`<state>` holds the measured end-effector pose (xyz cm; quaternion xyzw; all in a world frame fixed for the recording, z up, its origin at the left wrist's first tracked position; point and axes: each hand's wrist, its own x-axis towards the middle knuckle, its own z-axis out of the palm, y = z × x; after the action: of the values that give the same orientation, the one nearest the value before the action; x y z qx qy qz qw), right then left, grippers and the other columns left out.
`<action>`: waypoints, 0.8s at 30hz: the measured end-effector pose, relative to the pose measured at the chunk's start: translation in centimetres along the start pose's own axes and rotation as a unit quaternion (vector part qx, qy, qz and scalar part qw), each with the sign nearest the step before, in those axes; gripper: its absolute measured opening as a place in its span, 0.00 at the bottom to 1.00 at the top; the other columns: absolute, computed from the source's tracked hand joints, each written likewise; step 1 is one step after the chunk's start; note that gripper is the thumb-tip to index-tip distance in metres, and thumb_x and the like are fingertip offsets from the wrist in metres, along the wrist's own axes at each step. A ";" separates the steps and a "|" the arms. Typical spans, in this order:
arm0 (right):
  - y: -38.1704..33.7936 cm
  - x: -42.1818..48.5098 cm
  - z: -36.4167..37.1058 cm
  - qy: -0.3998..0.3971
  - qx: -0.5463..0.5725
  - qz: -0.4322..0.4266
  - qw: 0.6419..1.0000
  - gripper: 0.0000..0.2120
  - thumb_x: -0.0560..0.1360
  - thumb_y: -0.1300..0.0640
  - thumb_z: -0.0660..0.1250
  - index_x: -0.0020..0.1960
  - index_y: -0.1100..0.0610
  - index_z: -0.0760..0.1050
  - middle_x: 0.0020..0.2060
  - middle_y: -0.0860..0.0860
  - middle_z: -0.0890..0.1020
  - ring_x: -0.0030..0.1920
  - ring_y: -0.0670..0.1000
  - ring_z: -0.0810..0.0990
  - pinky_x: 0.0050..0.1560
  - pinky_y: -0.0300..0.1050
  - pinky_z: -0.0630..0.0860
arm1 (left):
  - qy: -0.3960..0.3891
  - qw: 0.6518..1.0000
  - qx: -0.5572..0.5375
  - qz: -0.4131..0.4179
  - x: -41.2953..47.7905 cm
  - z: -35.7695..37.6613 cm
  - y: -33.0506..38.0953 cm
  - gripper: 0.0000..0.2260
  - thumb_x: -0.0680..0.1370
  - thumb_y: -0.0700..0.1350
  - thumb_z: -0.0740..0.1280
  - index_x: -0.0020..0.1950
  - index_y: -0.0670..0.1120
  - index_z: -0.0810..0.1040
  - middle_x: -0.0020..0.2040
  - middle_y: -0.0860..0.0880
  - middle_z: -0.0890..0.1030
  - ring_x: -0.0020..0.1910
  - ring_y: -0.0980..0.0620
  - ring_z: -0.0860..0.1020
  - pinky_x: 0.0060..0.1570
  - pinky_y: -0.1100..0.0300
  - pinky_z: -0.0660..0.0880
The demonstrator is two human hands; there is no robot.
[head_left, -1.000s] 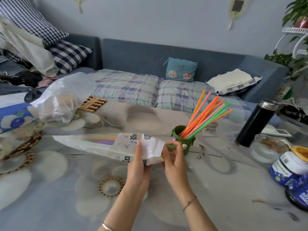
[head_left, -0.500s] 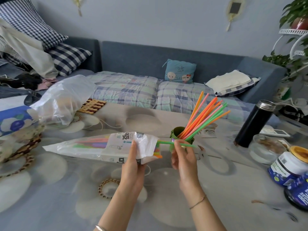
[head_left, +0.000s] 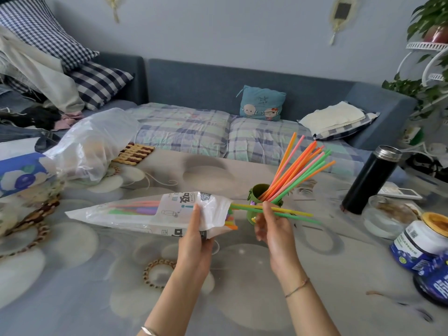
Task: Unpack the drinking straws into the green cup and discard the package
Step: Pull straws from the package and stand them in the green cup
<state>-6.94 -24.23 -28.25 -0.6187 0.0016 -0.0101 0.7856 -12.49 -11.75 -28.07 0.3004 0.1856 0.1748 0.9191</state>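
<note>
My left hand (head_left: 195,235) grips the open end of the clear and white straw package (head_left: 135,212), held level above the table. Coloured straws still lie inside it. My right hand (head_left: 271,225) pinches two straws (head_left: 293,213), one yellow and one green, drawn partway out of the package mouth and pointing right. Just behind my right hand stands the green cup (head_left: 257,194), partly hidden, with several orange, pink and green straws (head_left: 298,169) fanning up and to the right.
A black flask (head_left: 369,177), a glass bowl (head_left: 385,218) and blue-labelled jars (head_left: 423,241) stand at the right. A crumpled plastic bag (head_left: 94,144), wooden trivet (head_left: 134,154) and tissue pack (head_left: 23,172) lie at the left. A sofa runs behind the table.
My right hand has pulled two straws further out of the package toward the right. The package has lifted slightly in my left hand.
</note>
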 end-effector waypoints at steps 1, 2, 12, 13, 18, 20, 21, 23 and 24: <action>0.2 0.0 0.3 -0.009 -0.001 0.001 1.000 0.11 0.79 0.54 0.61 0.43 0.59 0.75 0.26 0.50 0.75 0.22 0.45 0.71 0.20 0.36 0.64 | 0.005 1.000 0.009 -0.005 -0.2 0.2 -0.1 0.05 0.81 0.46 0.61 0.50 0.47 0.76 0.32 0.51 0.86 0.28 0.56 0.83 0.37 0.58 0.76; 0.2 0.0 0.4 -0.010 0.005 -0.006 1.000 0.11 0.79 0.55 0.60 0.44 0.60 0.75 0.26 0.51 0.76 0.22 0.45 0.72 0.20 0.36 0.65 | 0.008 1.000 0.013 -0.009 -0.2 0.2 -0.2 0.05 0.81 0.46 0.62 0.50 0.48 0.76 0.32 0.51 0.86 0.28 0.57 0.83 0.39 0.58 0.72; -7.4 4.6 -3.7 0.144 -0.051 -0.204 0.967 0.14 0.81 0.52 0.54 0.37 0.53 0.66 0.26 0.48 0.67 0.22 0.41 0.66 0.24 0.35 0.64 | 0.025 0.997 -0.067 -0.003 0.7 -0.7 1.2 0.04 0.82 0.43 0.60 0.52 0.44 0.73 0.32 0.48 0.86 0.29 0.53 0.84 0.24 0.61 0.78; -8.0 5.1 -3.7 0.150 -0.116 -0.232 0.954 0.13 0.81 0.52 0.54 0.39 0.54 0.66 0.27 0.48 0.67 0.24 0.42 0.67 0.26 0.37 0.65 | 0.027 0.997 -0.066 -0.002 0.7 -0.7 1.2 0.04 0.82 0.43 0.60 0.53 0.44 0.73 0.34 0.47 0.86 0.29 0.53 0.84 0.24 0.61 0.78; -7.9 7.9 -3.2 0.087 -0.445 -0.268 0.850 0.17 0.81 0.48 0.52 0.40 0.58 0.67 0.27 0.48 0.69 0.28 0.50 0.69 0.28 0.42 0.63 | 0.042 0.997 -0.063 -0.010 1.0 -1.1 0.4 0.13 0.80 0.43 0.63 0.64 0.45 0.71 0.52 0.46 0.82 0.35 0.54 0.85 0.29 0.61 0.80; -6.8 9.0 -3.1 0.030 -0.520 -0.210 0.828 0.19 0.79 0.46 0.55 0.37 0.57 0.68 0.28 0.51 0.71 0.30 0.53 0.71 0.30 0.45 0.68 | 0.046 0.997 -0.060 -0.012 1.1 -1.3 0.2 0.13 0.80 0.44 0.64 0.64 0.46 0.71 0.53 0.46 0.82 0.38 0.54 0.85 0.31 0.60 0.81; -6.4 9.3 -3.0 0.007 -0.534 -0.182 0.825 0.19 0.79 0.46 0.56 0.37 0.58 0.70 0.29 0.53 0.74 0.31 0.55 0.74 0.32 0.47 0.70 | 0.047 0.997 -0.057 -0.011 1.2 -1.3 0.2 0.13 0.80 0.44 0.64 0.64 0.46 0.71 0.53 0.46 0.83 0.39 0.53 0.85 0.32 0.60 0.81; -5.4 9.8 -3.0 -0.005 -0.538 -0.156 0.828 0.19 0.78 0.47 0.60 0.40 0.62 0.75 0.34 0.56 0.81 0.35 0.57 0.79 0.36 0.48 0.75 | 0.041 0.998 -0.044 -0.014 1.3 -1.3 0.2 0.10 0.80 0.44 0.64 0.61 0.46 0.73 0.48 0.48 0.85 0.40 0.53 0.85 0.33 0.61 0.82; -5.0 9.9 -3.1 -0.001 -0.532 -0.152 0.833 0.19 0.77 0.47 0.61 0.41 0.64 0.76 0.35 0.58 0.83 0.35 0.57 0.80 0.38 0.49 0.76 | 0.039 0.999 -0.036 -0.014 1.3 -1.2 0.2 0.08 0.80 0.45 0.64 0.58 0.45 0.75 0.45 0.48 0.86 0.37 0.54 0.85 0.33 0.61 0.81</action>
<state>2.89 -28.59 -23.98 -0.9334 -0.0878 -0.1264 0.3241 -11.99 -10.43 -29.12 0.2579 0.2189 0.1801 0.9237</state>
